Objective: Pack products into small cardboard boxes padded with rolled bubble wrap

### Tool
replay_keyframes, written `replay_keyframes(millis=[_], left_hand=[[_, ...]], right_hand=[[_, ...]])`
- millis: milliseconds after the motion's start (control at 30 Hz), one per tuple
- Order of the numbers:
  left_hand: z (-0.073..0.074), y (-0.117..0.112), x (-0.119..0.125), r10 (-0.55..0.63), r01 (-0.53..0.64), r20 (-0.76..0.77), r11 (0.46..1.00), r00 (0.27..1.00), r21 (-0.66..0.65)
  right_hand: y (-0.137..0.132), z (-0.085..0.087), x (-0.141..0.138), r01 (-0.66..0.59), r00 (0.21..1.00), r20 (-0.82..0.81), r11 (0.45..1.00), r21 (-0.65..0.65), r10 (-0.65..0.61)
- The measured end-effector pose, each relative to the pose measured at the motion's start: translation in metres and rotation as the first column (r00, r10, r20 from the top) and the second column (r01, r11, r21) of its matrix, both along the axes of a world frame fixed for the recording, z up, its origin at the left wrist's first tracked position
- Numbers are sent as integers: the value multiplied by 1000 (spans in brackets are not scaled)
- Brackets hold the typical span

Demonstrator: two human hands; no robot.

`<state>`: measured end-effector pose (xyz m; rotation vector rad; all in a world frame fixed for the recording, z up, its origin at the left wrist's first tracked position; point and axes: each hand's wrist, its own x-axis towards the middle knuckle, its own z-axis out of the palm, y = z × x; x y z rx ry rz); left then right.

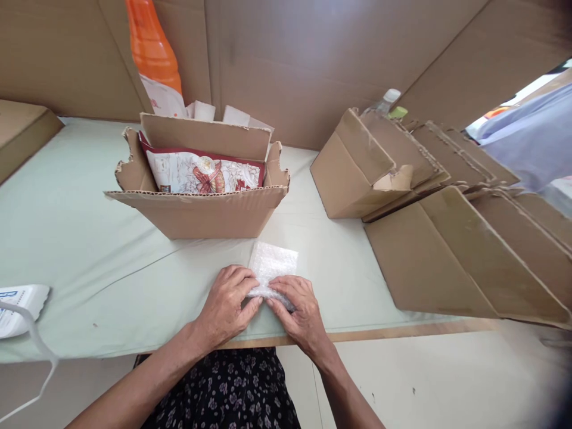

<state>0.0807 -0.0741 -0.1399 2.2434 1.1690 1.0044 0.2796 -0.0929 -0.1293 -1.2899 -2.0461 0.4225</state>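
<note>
A sheet of bubble wrap (274,260) lies on the table near its front edge, its near end rolled up. My left hand (230,298) grips the left end of the roll, thumb in front and fingers behind. On the right end, my right hand (297,304) has the same grip, and the two thumbs nearly meet. Whether anything is inside the roll is hidden. Just behind the wrap stands an open cardboard box (214,215) with a red and white printed packet (208,173) in it.
On the right stand several open cardboard boxes (429,256), one with a clear bottle (388,100) showing. An orange bottle (156,53) rises behind the middle box. At left lie a white packet (22,307) and a white strap (38,342). Cardboard panels (290,65) wall the back.
</note>
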Motion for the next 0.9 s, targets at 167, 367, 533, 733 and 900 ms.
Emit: replay_keyframes(millis=[167, 367, 533, 733, 900], left_hand=[[1, 1, 0, -4, 4, 6, 1000, 1000, 0], [2, 1, 1, -1, 1, 2, 1000, 1000, -3], [1, 0, 1, 6, -6, 24, 1000, 1000, -13], [4, 1, -1, 0, 4, 61, 997, 998, -75], [10, 6, -2, 0, 4, 37, 993, 999, -114]], right_hand=[[0, 0, 0, -5, 1000, 3, 1000, 21, 5], [0, 0, 0, -3, 1000, -5, 1000, 13, 3], [0, -1, 1, 2, 1000, -12, 1000, 19, -2], [-5, 0, 4, 50, 996, -79, 999, -1, -50], [-4, 6, 11, 106, 993, -56, 994, 25, -105]])
